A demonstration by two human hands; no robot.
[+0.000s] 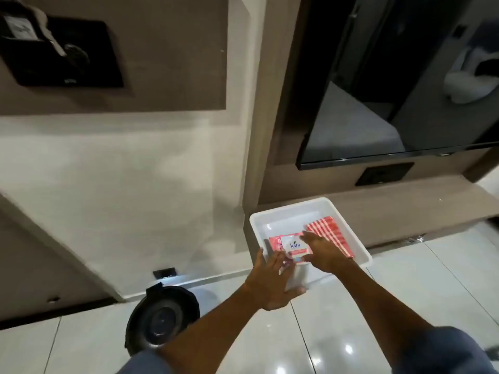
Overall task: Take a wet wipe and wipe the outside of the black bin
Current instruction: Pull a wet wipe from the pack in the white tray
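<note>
While both hands reach into the white tray (348, 225) | wet wipe pack (293, 248) lies in the tray, long axis left-right | left hand (270, 282) fingers spread at its near-left corner | right hand (322, 252) fingers open, touching its right end | black bin (159, 319) near-left of the tray, untouched.

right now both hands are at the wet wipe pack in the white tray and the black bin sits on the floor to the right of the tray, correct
Not quite. The head view shows the black bin on the floor to the left of the white tray, not the right. The rest holds: the left hand and right hand are both at the wet wipe pack in the tray.
</note>
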